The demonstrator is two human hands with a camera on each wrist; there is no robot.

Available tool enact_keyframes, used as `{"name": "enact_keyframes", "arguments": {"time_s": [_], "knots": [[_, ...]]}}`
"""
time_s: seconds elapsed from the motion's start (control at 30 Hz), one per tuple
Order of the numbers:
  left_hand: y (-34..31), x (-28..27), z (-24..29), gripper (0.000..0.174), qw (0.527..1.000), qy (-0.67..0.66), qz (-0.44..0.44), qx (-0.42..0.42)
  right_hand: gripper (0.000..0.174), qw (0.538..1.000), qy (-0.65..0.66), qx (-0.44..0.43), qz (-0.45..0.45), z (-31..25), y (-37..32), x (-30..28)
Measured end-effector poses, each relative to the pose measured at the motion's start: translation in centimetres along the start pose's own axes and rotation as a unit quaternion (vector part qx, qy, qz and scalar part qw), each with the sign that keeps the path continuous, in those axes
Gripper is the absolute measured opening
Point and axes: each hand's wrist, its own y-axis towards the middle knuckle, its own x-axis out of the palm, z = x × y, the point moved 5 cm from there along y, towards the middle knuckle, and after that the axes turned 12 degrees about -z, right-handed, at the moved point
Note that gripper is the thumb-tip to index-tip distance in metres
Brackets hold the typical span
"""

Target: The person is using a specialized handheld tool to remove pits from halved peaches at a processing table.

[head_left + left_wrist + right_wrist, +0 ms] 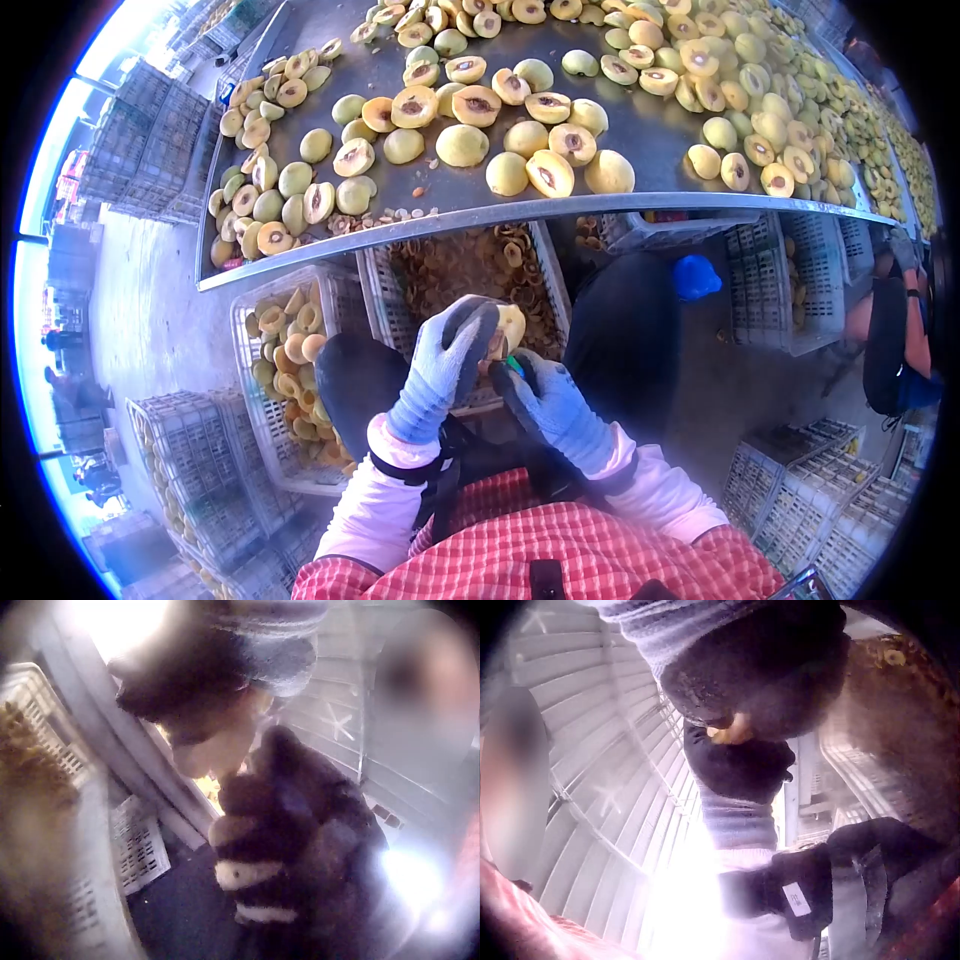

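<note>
Both hands wear grey-blue gloves with dark palms and meet over a crate between the knees. My left hand (450, 350) grips a pale yellow peach half (512, 325), its fingers curled round the fruit. Close against it, my right hand (555, 400) holds a small tool with a green handle (515, 366); the tool's working end is hidden. In the right wrist view, a bit of orange flesh (733, 731) shows between the dark gloves. Below the hands, the crate (378, 300) contains brownish scraps and pits.
A metal-edged table (450, 212) ahead carries many halved and whole peaches (462, 146). At the left knee, a white crate (245, 345) holds peach halves. Stacked crates (200, 450) stand at lower left, more crates (790, 490) at lower right. Another person's arm (915, 320) shows at far right.
</note>
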Motion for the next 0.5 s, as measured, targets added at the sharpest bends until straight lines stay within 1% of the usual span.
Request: {"name": "enact_keyframes", "arguments": {"time_s": [0.07,0.1,0.13,0.17,0.2,0.23,0.27,0.3,0.33,0.37,0.43,0.5], "knots": [[0.1,0.0,0.5,0.031,0.99,0.108,-0.015,0.084,0.023,1.0,0.015,-0.013,0.012,0.7,-0.1,0.3],[0.2,0.0,1.3,0.031,0.973,0.176,-0.002,0.151,0.022,0.999,0.021,-0.02,0.018,0.9,-0.1,0.3],[0.6,0.2,0.7,0.034,0.995,0.055,-0.021,0.08,0.021,0.996,0.086,-0.012,0.026,1.1,0.0,0.3],[0.9,0.5,0.5,0.036,0.996,-0.085,-0.019,0.007,0.02,0.988,0.152,-0.003,0.036,1.0,0.3,0.4],[1.0,0.8,0.3,0.039,0.976,-0.21,0.005,-0.062,0.019,0.975,0.216,0.005,0.048,1.0,0.5,0.4],[1.3,1.2,1.1,0.041,0.982,-0.183,0.04,-0.007,0.018,0.912,0.409,-0.001,0.032,2.1,0.8,1.0],[1.3,1.7,1.8,0.043,0.983,-0.157,0.075,0.049,0.019,0.904,0.425,-0.009,0.036,2.2,1.0,1.1],[1.2,2.0,2.3,0.044,0.987,-0.116,0.098,0.062,0.02,0.896,0.442,-0.016,0.041,2.2,1.1,1.4],[1.3,2.1,1.2,0.053,0.989,-0.023,0.138,0.048,0.02,0.887,0.459,-0.023,0.045,2.3,1.1,1.5],[1.4,2.1,1.1,0.049,0.991,-0.027,0.13,0.03,0.024,0.935,0.351,-0.039,0.023,2.1,1.3,1.4],[1.4,1.9,0.9,0.043,0.993,-0.038,0.111,-0.006,0.027,0.923,0.383,0.029,-0.022,2.5,0.8,1.5],[1.7,1.9,1.0,0.039,0.995,-0.053,0.082,-0.035,0.03,0.888,0.448,0.075,-0.068,2.1,0.4,1.8]]}}
